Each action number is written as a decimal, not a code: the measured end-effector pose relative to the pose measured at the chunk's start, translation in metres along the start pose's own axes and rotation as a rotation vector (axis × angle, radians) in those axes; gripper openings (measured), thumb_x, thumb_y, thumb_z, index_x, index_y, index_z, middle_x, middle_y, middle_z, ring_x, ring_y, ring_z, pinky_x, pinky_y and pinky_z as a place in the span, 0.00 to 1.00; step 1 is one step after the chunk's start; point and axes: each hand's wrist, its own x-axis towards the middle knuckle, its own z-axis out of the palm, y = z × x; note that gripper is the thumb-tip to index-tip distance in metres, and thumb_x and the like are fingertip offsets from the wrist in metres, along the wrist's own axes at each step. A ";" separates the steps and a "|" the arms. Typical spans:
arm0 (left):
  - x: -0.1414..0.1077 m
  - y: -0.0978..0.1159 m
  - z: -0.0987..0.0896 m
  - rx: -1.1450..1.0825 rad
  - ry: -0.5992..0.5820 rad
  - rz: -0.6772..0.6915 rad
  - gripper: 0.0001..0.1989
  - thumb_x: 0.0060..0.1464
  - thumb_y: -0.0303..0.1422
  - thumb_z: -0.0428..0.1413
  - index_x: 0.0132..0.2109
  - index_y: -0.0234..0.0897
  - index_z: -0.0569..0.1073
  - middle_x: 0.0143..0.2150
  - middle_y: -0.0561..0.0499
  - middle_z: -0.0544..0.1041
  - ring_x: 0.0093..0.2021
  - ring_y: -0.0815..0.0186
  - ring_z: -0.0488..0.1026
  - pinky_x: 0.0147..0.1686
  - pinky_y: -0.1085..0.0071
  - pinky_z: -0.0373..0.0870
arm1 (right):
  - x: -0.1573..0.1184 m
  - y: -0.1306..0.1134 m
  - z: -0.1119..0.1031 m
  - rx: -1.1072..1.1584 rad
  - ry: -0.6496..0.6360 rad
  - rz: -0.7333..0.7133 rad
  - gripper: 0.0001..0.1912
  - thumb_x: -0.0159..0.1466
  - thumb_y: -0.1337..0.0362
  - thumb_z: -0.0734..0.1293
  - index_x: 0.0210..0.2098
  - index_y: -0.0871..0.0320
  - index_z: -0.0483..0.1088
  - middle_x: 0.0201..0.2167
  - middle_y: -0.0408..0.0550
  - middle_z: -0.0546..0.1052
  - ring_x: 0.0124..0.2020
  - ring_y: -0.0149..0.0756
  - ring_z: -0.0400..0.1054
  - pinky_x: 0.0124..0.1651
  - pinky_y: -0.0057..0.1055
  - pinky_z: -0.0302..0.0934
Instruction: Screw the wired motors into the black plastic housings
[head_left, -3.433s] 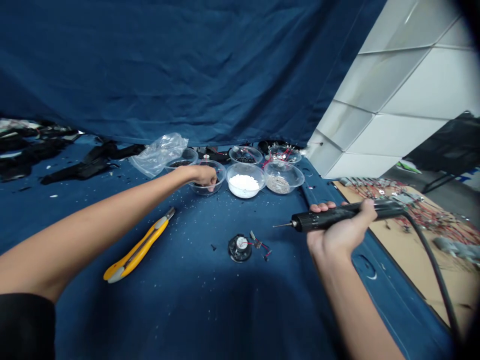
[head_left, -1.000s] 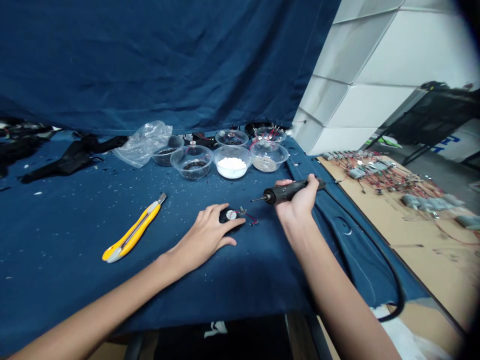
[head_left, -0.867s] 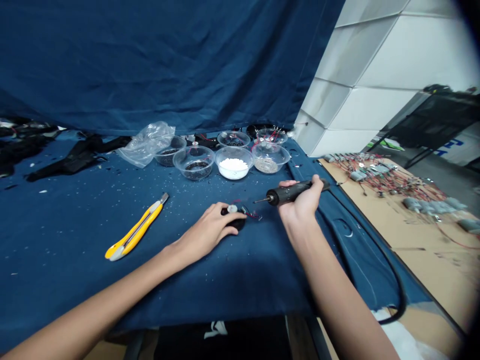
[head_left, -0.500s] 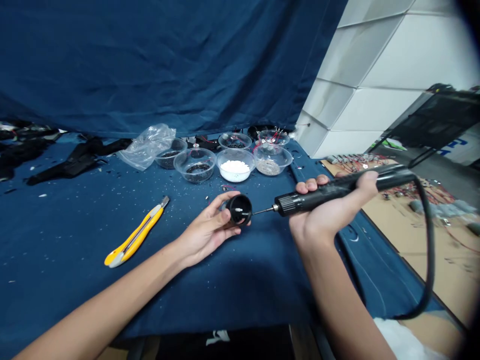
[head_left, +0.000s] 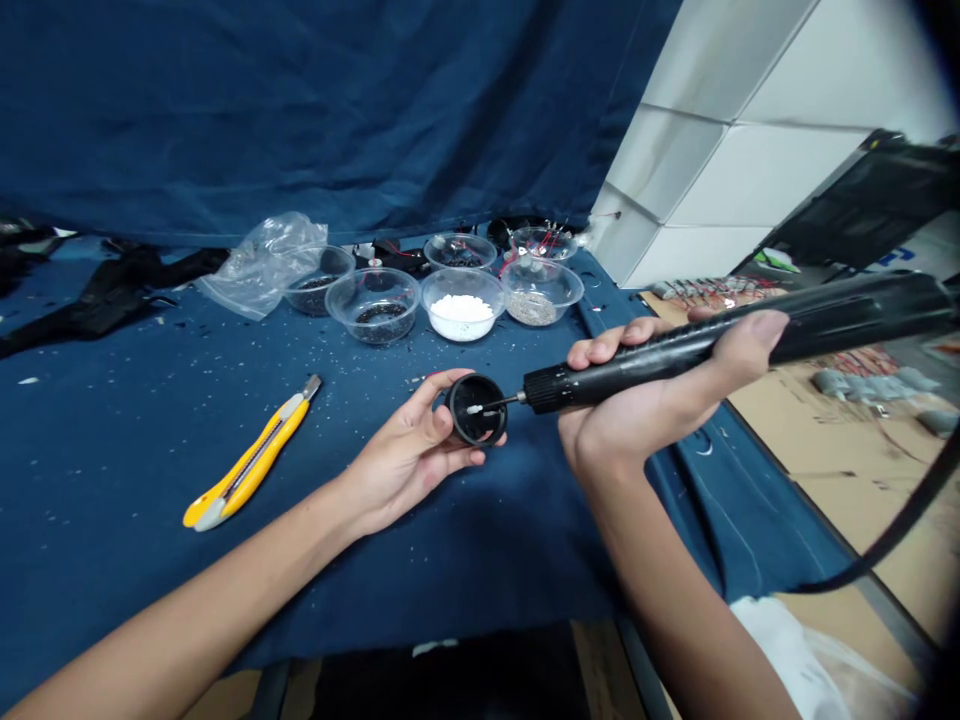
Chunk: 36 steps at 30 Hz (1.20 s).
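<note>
My left hand (head_left: 411,448) is closed around a small round black cup-shaped part (head_left: 480,436), its open side turned toward me and to the right. Small white pieces show inside the cup. In my right hand (head_left: 652,385) lies a black electric screwdriver (head_left: 720,335), fingers wrapped round its body and thumb along the near side. Its thin bit reaches into the mouth of the cup; whether the tip touches a screw cannot be made out. A yellow utility knife (head_left: 251,462) lies on the blue cloth left of my left hand.
Behind my hands stand clear plastic bowls, one with white pieces (head_left: 462,312), others with dark screws (head_left: 379,318) or greyish small parts (head_left: 534,306). A clear plastic bag (head_left: 262,265) and black parts (head_left: 105,290) lie left. Cardboard (head_left: 780,420) with wired parts is at right.
The screwdriver has moved left, and its bit now goes further into the cup. My left hand still holds the cup in nearly the same spot. The view has shifted slightly.
</note>
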 end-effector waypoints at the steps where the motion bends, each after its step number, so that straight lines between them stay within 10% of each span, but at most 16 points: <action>1: 0.000 0.000 0.000 0.001 0.004 -0.001 0.29 0.50 0.42 0.65 0.55 0.44 0.64 0.48 0.45 0.75 0.45 0.57 0.77 0.39 0.71 0.73 | 0.000 0.001 0.000 0.009 -0.012 -0.052 0.19 0.66 0.45 0.51 0.35 0.54 0.58 0.23 0.37 0.59 0.16 0.24 0.60 0.16 0.22 0.60; 9: -0.003 -0.004 0.000 0.042 0.049 -0.010 0.24 0.52 0.42 0.63 0.53 0.42 0.67 0.43 0.47 0.75 0.41 0.60 0.78 0.39 0.70 0.74 | -0.015 0.000 0.004 0.050 -0.166 -0.281 0.13 0.66 0.51 0.54 0.39 0.52 0.59 0.21 0.35 0.60 0.13 0.25 0.60 0.14 0.24 0.60; 36: -0.001 -0.006 -0.001 -0.161 0.079 -0.019 0.16 0.54 0.37 0.62 0.47 0.32 0.73 0.46 0.43 0.76 0.45 0.59 0.75 0.50 0.63 0.72 | -0.027 -0.003 0.002 -0.029 -0.402 -0.370 0.18 0.61 0.44 0.60 0.40 0.50 0.58 0.20 0.36 0.61 0.13 0.28 0.60 0.17 0.28 0.59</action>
